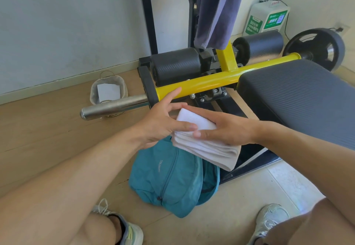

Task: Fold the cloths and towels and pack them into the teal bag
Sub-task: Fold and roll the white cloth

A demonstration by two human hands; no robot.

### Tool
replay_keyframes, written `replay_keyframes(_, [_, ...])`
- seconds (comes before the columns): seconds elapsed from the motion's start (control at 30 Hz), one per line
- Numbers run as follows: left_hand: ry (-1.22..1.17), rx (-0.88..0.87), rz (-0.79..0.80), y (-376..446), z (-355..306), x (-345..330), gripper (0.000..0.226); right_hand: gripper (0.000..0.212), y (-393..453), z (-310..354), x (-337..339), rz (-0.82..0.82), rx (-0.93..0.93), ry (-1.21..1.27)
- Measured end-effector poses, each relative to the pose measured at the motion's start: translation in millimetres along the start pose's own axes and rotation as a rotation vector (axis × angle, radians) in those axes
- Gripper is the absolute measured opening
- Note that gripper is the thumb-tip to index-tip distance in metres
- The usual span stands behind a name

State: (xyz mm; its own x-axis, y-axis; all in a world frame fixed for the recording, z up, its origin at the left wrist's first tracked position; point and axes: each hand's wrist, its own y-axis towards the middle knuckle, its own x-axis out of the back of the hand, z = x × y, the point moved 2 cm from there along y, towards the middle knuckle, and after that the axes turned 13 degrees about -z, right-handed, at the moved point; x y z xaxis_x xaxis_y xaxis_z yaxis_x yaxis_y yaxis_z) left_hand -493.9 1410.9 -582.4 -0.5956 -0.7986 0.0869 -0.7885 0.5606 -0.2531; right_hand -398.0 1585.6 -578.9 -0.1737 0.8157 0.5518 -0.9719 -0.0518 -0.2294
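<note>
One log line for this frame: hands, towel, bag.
left hand: holds folded white terry towel | right hand: holds towel | teal fabric bag: on floor below towel | purple towel: hanging, unfolded

Wall: pale, plain.
Floor: light wood planks.
Gym machine: yellow bar, black padded rollers.
Basket: beside the wall.
</note>
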Motion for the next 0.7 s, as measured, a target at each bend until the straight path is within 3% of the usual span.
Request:
replay_keyframes(0.17, [0.002,0.059,0.055,-0.4,0.3,2.4,0.110,0.085,-0.9,0.5,-0.7,-0.003,0.014,0.104])
replay_keyframes(0.23, [0.031,0.126,0.089,-2.4,5.3,0.4,0.089,0.083,-2.3,0.7,0.8,-0.009,0.033,0.088])
replay_keyframes(0.3, [0.138,0.180,0.192,-3.6,8.1,-1.0,0.052,0.084,-2.5,-1.0,1.9,-0.020,0.030,0.069])
replay_keyframes(0.37, [0.285,0.171,0.286,-3.2,10.7,-0.6,0.035,0.083,-2.9,-2.5,1.9,0.006,-0.001,0.055])
replay_keyframes(0.53, [0.459,0.036,0.352,0.7,11.7,-3.4,0.051,0.074,-5.8,-4.3,3.9,0.108,-0.120,-0.054])
replay_keyframes(0.7, [0.493,0.011,0.287,12.5,22.4,-3.2,0.039,0.086,-3.3,-8.0,4.1,0.037,-0.130,-0.156])
